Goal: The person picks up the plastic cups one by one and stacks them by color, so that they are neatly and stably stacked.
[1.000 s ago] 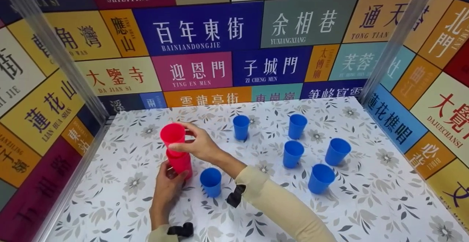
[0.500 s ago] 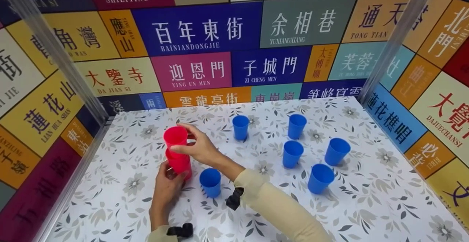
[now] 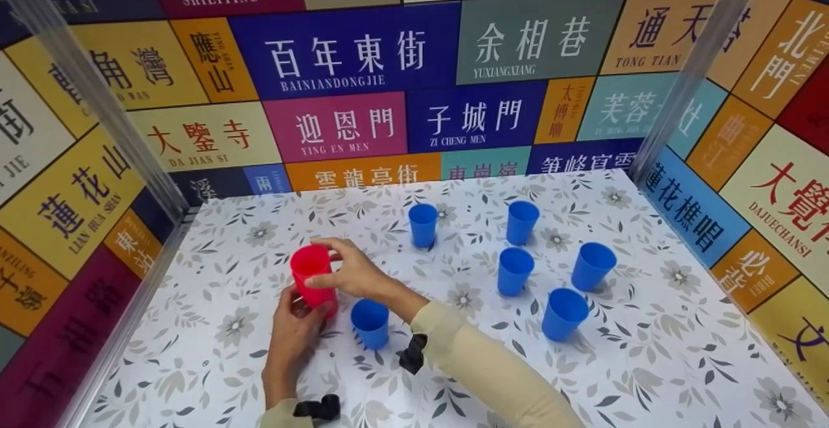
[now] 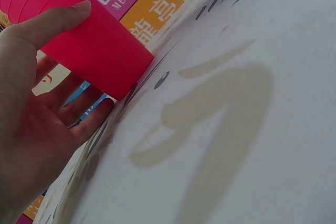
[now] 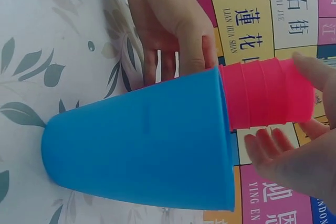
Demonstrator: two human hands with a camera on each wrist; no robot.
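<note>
A stack of nested red cups (image 3: pixel 317 295) stands upright at the left of the table in the head view. My left hand (image 3: pixel 295 327) holds it low down, thumb and fingers around the outer cup (image 4: pixel 105 51), whose base meets the table in the left wrist view. Higher up, my right hand (image 3: pixel 356 276) grips the top red cup near its rim. Several stacked rims (image 5: pixel 262 93) show in the right wrist view, partly hidden by a blue cup (image 5: pixel 142 145). That same blue cup stands just right of the stack, touched by neither hand.
More upright blue cups stand apart: one at the back middle (image 3: pixel 423 226), one at the back right (image 3: pixel 522 223), others nearer, such as the front right one (image 3: pixel 565 315). The white table (image 3: pixel 453 376) has a leaf print. Panels with lettering (image 3: pixel 343 49) enclose its back and sides.
My right hand has come down with the top red cup, which has slid into the cups below, so the stack is shorter. My left hand has stayed around the lower cup.
</note>
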